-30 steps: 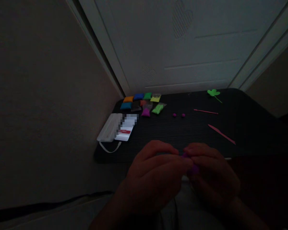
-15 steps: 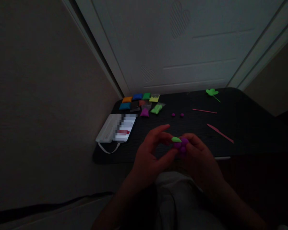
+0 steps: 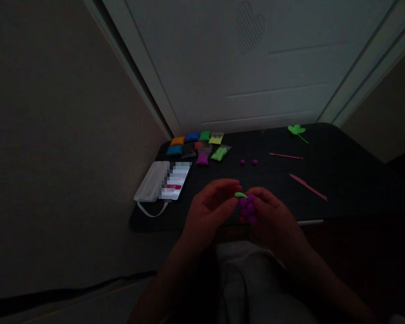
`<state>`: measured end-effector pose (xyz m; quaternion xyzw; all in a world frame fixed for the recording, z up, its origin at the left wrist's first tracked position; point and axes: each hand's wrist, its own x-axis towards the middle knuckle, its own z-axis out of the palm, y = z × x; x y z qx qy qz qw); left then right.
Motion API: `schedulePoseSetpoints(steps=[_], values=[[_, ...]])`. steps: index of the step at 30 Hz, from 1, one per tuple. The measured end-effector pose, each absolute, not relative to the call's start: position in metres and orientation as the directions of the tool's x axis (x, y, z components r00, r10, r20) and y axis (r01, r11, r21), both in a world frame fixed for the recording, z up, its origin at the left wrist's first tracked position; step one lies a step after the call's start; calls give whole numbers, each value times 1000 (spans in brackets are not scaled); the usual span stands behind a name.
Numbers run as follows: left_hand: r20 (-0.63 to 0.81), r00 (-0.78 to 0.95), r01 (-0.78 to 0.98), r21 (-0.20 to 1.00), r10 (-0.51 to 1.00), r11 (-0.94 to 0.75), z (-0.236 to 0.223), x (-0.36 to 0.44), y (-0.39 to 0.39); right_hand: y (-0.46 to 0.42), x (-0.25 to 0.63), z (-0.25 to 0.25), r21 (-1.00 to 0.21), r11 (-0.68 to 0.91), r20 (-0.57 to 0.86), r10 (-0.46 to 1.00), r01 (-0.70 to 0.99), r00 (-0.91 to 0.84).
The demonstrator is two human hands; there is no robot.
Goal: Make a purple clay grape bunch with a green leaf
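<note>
My right hand (image 3: 273, 213) is closed round a bunch of purple clay grapes (image 3: 248, 208), held just above the table's front edge. A light green clay stem (image 3: 240, 195) lies across the top of the bunch. On the other side, my left hand (image 3: 212, 204) has its thumb and fingers curled together at the stem and the bunch's upper left side. Its fingertips are partly hidden. Two small purple clay balls (image 3: 249, 162) rest on the table beyond my hands.
On the dark table (image 3: 216, 180), several clay packets (image 3: 202, 158) lie at the back left, near a phone (image 3: 178, 182) cabled to a white power bank (image 3: 151, 181). To the right are a pink clay knife (image 3: 308, 186), a thin pink tool (image 3: 286, 156) and a green clover shape (image 3: 296, 130).
Both hands and the grape bunch have shifted slightly left. The bunch has turned, showing more grapes, and my left fingers have drawn closer together at the stem.
</note>
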<state>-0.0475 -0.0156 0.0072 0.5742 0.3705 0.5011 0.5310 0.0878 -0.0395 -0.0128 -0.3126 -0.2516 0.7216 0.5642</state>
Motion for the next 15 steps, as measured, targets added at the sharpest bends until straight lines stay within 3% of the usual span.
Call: schedulePoseSetpoints(steps=[6, 15], values=[[251, 195, 15, 966, 948, -259, 8, -50, -15, -39, 88, -16, -687, -235, -130, 971, -687, -201], [338, 141, 49, 936, 931, -347, 5, -51, -16, -40, 89, -15, -701, -264, -164, 964, -663, -210]])
